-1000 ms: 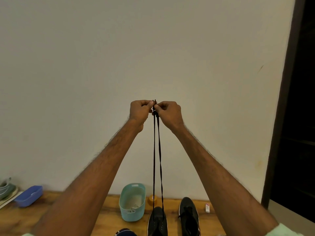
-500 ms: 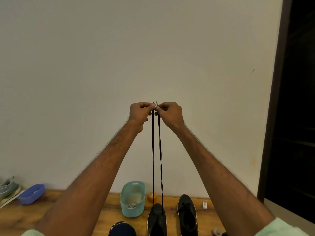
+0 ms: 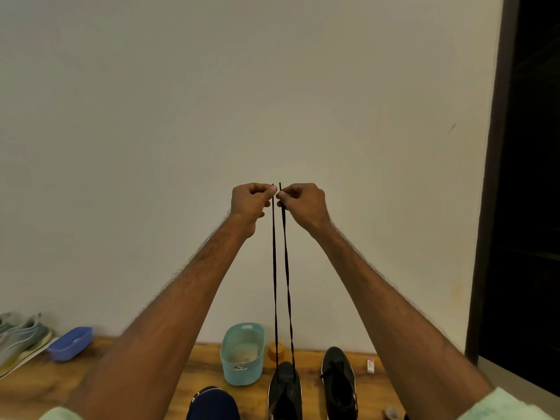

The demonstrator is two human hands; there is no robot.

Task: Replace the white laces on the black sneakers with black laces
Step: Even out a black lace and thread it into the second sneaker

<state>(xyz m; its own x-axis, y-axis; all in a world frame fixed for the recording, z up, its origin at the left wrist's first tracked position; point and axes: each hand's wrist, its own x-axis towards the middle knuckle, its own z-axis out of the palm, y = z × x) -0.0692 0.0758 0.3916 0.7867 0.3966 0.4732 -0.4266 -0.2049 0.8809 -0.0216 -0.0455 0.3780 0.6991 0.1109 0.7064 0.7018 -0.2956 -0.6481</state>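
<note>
The black lace [image 3: 274, 268] rises in 2 taut strands from the toe end of a black sneaker [image 3: 285, 389] that stands on the wooden desk [image 3: 127, 374]. Both ends are lifted high toward 12 o'clock, close together but not touching. The left hand [image 3: 249, 204] has its fingers [image 3: 266, 189] clamped on the left tip, the right hand [image 3: 304, 204] pinches the right tip the same way, and the 2 tips stand nearly level. This looks like evening out the lace after the lowest eyelets, and the task seems roughly half done, since the second sneaker [image 3: 338, 380], at 3 o'clock from the first, already shows dark lacing. To do the step well, pull equally on both strands, match the tips exactly, and take care the shoe neither lifts nor tips before the ends come down for crossing. At 10 o'clock from the shoe in hand sits a teal basket [image 3: 242, 353], with a small orange thing [image 3: 276, 351] at 12 o'clock. A blue tray [image 3: 71, 342] and grey shoes [image 3: 21, 334] lie far out at 9 o'clock.
</note>
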